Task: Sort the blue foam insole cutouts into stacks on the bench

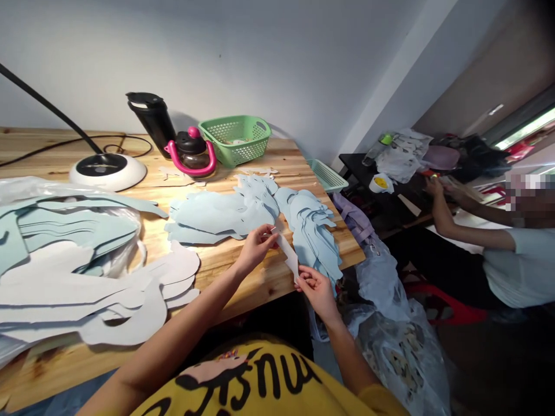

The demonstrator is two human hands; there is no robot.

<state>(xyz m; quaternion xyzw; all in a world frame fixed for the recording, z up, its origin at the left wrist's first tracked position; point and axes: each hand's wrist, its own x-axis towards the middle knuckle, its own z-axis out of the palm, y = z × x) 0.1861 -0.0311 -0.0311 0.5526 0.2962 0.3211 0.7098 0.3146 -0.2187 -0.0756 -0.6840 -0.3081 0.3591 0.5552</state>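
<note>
Between my hands I hold a small white paper cutout (288, 257) by its two ends, over the table's front edge. My left hand (259, 247) pinches the upper end with thumb and fingers. At the lower end, my right hand (315, 289) grips it the same way. Just beyond lies a pile of light blue paper cutouts (208, 214), fanned out on the wood. A second light blue pile (310, 222) sits to the right, close behind my right hand. Large white cutouts (130, 283) are stacked at the left.
A lamp base (108, 171), a black tumbler (151, 121), a pink-handled jug (193, 155) and a green basket (238, 138) stand along the back of the wooden table (260, 283). Plastic bags (399, 346) with scraps lie on the floor at right. Another person (515, 254) sits beyond.
</note>
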